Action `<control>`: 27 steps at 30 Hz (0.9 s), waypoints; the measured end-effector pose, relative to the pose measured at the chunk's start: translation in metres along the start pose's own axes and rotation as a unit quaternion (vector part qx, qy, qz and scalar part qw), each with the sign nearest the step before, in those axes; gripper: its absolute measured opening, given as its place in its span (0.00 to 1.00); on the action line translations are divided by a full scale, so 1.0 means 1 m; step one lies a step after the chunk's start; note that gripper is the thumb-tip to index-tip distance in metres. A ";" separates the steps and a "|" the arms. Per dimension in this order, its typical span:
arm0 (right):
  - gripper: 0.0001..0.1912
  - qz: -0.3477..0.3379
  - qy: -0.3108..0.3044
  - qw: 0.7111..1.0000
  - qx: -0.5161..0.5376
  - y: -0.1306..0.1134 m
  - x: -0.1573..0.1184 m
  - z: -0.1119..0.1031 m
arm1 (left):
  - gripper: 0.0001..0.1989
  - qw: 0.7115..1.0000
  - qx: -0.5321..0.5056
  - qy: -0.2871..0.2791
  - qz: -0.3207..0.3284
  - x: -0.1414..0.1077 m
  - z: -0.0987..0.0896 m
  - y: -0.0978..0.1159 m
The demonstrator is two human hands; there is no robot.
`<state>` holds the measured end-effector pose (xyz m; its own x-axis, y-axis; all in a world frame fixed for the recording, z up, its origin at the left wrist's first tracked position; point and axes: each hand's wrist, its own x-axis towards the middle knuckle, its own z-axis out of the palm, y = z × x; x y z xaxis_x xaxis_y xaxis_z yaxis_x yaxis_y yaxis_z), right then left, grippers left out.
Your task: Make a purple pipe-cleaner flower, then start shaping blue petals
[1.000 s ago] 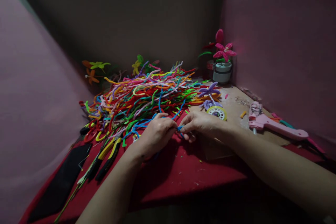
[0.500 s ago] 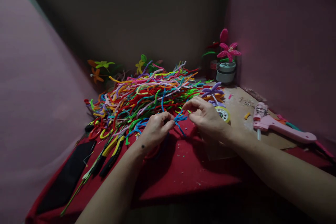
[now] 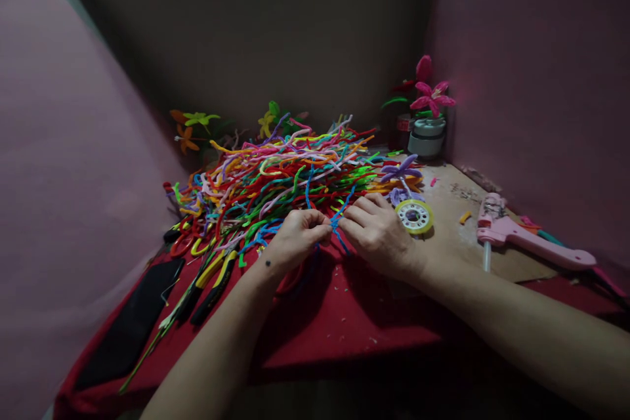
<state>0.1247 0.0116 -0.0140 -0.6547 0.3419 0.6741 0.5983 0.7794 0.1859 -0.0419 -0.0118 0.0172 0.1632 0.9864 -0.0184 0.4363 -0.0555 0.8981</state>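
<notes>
Blue pipe cleaners (image 3: 336, 220) meet in a small cluster between my two hands, their free ends sticking out above and below. My left hand (image 3: 301, 236) is closed in a pinch on the left side of the cluster. From the right, my right hand (image 3: 377, 233) grips the same blue pipe cleaners with fingers curled; its fingertips are partly hidden. Just behind both hands lies a large heap of colourful pipe cleaners (image 3: 290, 170). A purple pipe-cleaner flower (image 3: 399, 169) and a yellow tape roll (image 3: 414, 216) are beside my right hand.
A pink glue gun (image 3: 534, 243) rests on a board (image 3: 453, 210) at right. Yellow-and-black pliers (image 3: 214, 289) and a black phone (image 3: 130, 321) lie at left on the red cloth (image 3: 344, 335). Behind stands a grey pot (image 3: 427, 138) with a pink flower (image 3: 433, 98).
My right hand has moved down and closer to my left hand, its fingers now curled over the blue pipe cleaners. The tape roll shows more fully. My left hand keeps its pinch.
</notes>
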 end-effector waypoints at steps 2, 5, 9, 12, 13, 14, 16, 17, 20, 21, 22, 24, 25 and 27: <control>0.12 -0.013 0.007 1.000 -0.005 -0.001 0.000 -0.002 | 0.06 1.000 0.005 -0.004 0.005 0.000 -0.001 -0.002; 0.13 -0.033 0.024 0.999 -0.011 -0.003 0.000 -0.003 | 0.06 0.999 0.032 -0.005 0.015 0.001 0.001 -0.005; 0.11 -0.073 0.013 0.997 -0.019 -0.006 0.000 -0.001 | 0.07 0.979 0.185 0.051 0.063 0.001 0.008 -0.006; 0.12 -0.084 -0.010 0.996 0.006 -0.003 0.004 -0.001 | 0.08 0.951 0.286 0.059 0.103 -0.002 0.010 -0.005; 0.12 -0.076 -0.020 0.996 0.032 0.000 0.006 -0.002 | 0.08 0.945 0.299 0.044 0.122 -0.003 0.009 -0.003; 0.11 -0.058 -0.031 0.995 0.070 0.003 0.008 -0.003 | 0.08 0.943 0.302 0.024 0.141 -0.005 0.008 -0.001; 0.09 0.019 -0.064 0.977 0.200 0.012 0.013 -0.006 | 0.08 0.946 0.273 -0.015 0.172 -0.009 0.003 0.003; 0.08 0.076 -0.084 0.950 0.290 0.017 0.015 -0.008 | 0.08 0.953 0.242 -0.029 0.180 -0.012 0.000 0.006; 0.07 0.255 -0.154 0.756 0.583 0.025 0.020 -0.008 | 0.06 0.978 0.110 -0.033 0.174 -0.017 -0.006 0.012; 0.07 0.299 -0.150 0.682 0.650 0.024 0.020 -0.006 | 0.06 0.983 0.068 -0.020 0.169 -0.017 -0.006 0.013; 0.06 0.335 -0.135 0.621 0.695 0.022 0.020 -0.003 | 0.05 0.986 0.032 0.000 0.162 -0.017 -0.005 0.012; 0.06 0.390 -0.082 0.535 0.745 0.012 0.020 0.004 | 0.05 0.987 -0.001 0.062 0.151 -0.015 0.000 0.009; 0.07 0.411 -0.048 0.505 0.757 0.005 0.019 0.007 | 0.05 0.983 0.012 0.100 0.153 -0.013 0.004 0.006; 0.08 0.456 -0.002 0.462 0.760 -0.006 0.017 0.011 | 0.05 0.963 0.087 0.182 0.181 -0.009 0.012 -0.001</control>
<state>0.1051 0.0184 -0.0116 -0.4526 0.8913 -0.0260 -0.3883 -0.2233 -0.8941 -0.0333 -0.0225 0.0116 0.0259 0.8850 0.4649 0.5555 -0.3994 0.7293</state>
